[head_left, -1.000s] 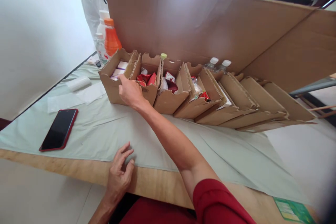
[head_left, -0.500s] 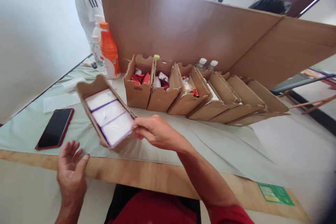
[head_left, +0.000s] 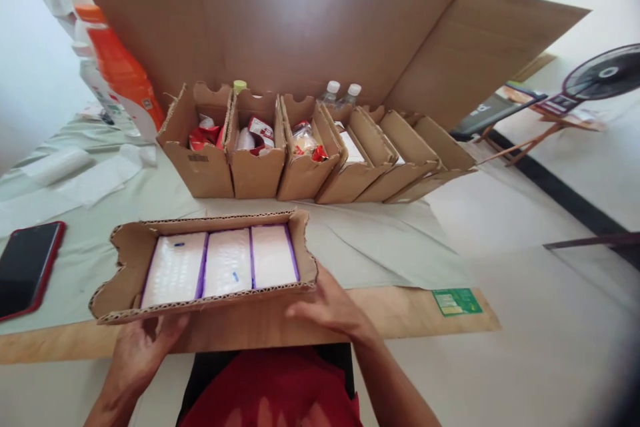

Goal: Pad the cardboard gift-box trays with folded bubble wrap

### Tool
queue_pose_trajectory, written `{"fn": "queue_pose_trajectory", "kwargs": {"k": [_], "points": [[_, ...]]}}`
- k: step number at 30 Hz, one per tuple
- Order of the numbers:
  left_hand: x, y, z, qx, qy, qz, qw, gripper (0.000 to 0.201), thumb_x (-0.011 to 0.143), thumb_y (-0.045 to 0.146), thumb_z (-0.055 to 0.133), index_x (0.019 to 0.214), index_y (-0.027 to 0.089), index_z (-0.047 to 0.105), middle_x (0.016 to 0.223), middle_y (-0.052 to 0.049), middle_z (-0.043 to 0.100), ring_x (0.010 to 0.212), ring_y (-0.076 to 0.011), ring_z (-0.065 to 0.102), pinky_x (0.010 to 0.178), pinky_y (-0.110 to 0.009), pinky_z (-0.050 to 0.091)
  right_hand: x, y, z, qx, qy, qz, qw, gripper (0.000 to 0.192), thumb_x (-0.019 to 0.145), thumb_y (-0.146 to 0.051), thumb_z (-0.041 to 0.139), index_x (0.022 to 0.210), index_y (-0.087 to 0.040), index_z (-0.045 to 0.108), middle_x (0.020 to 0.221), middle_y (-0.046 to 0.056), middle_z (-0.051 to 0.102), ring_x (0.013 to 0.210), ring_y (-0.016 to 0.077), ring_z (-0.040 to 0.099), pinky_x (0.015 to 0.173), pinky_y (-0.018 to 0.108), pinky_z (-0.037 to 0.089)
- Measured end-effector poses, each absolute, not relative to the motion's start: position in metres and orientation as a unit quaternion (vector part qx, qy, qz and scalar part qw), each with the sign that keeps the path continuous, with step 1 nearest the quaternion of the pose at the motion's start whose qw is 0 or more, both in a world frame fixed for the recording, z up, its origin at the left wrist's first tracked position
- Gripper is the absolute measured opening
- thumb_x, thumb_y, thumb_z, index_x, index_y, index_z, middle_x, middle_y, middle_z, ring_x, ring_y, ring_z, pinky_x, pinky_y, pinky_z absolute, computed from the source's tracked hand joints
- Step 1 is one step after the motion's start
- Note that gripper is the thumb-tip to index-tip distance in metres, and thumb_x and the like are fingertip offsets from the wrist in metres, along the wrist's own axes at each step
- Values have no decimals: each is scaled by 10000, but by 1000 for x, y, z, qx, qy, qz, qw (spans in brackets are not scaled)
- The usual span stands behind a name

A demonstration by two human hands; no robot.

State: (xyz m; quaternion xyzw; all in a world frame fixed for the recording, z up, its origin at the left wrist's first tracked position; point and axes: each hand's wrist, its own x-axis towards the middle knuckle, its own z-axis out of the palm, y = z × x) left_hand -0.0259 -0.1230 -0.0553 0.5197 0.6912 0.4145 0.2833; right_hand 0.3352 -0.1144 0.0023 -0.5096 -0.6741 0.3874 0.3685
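Observation:
An open cardboard box (head_left: 131,250) is held between my two hands near the table's front edge, lying lengthwise across my view with its opening facing up towards me. Three white packs (head_left: 229,263) with purple edges sit side by side inside it. My left hand (head_left: 140,353) grips the near left side from below, its fingertips partly hidden by the box. At the right end, my right hand (head_left: 337,310) is closed around the corner, thumb along the near side and other fingers mostly out of sight.
Several cardboard bins (head_left: 255,173) stand in a row behind, some holding red packets. A tall cardboard panel (head_left: 280,20) rises behind them. Left are an orange bottle (head_left: 123,73), clear plastic film (head_left: 100,177) and a phone (head_left: 30,267). A fan (head_left: 607,73) stands at far right.
The box has turned from slanted to crosswise and come nearer to me. My left hand, earlier open and apart, now holds it too. My view has shifted right.

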Motion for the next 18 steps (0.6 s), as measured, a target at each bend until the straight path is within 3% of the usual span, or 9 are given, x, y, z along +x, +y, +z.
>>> {"fn": "queue_pose_trajectory", "kwargs": {"k": [4, 7, 10, 13, 15, 18], "points": [[-5, -79, -41, 501, 687, 422, 316, 636, 569, 697, 804, 922, 186, 669, 819, -72, 705, 808, -323, 682, 806, -508, 591, 310, -84, -7, -534, -654, 342, 414, 637, 869, -464, 759, 1442, -245, 585, 1370, 127, 672, 1263, 330, 636, 1066, 491, 541], [22, -30, -31, 503, 620, 492, 347, 665, 608, 592, 810, 1067, 159, 599, 953, -82, 696, 885, -272, 679, 830, -418, 580, 311, -43, -7, -537, -636, 329, 446, 581, 856, -422, 735, 1380, -212, 600, 1252, 124, 720, 1108, 299, 689, 971, 468, 582], [35, 6, -29, 531, 569, 507, 371, 715, 678, 582, 744, 1211, 145, 557, 1126, -134, 701, 1019, -279, 687, 906, -405, 575, 318, -19, -16, -552, -623, 306, 462, 484, 872, -447, 692, 1279, -194, 621, 1172, 127, 737, 992, 267, 713, 907, 447, 600], [32, 12, -38, 549, 559, 500, 369, 709, 763, 556, 693, 1326, 150, 547, 1225, -150, 703, 1113, -288, 687, 978, -418, 561, 331, -20, -39, -592, -638, 240, 429, 508, 914, -528, 641, 1300, -199, 617, 1208, 157, 728, 1007, 284, 722, 906, 473, 599], [28, -4, -50, 593, 575, 463, 323, 688, 811, 485, 673, 1390, 141, 539, 1296, -178, 688, 1210, -326, 656, 1065, -487, 514, 343, -29, -58, -604, -679, 175, 378, 572, 926, -586, 612, 1344, -196, 618, 1276, 183, 708, 1114, 322, 703, 956, 520, 581], [27, -42, -72, 704, 609, 330, 156, 698, 886, 373, 612, 1509, 97, 461, 1515, -242, 554, 1451, -380, 488, 1226, -596, 324, 356, -47, -82, -579, -759, 78, 287, 549, 974, -582, 538, 1343, -193, 659, 1355, 192, 679, 1266, 353, 639, 1008, 553, 554]]}}
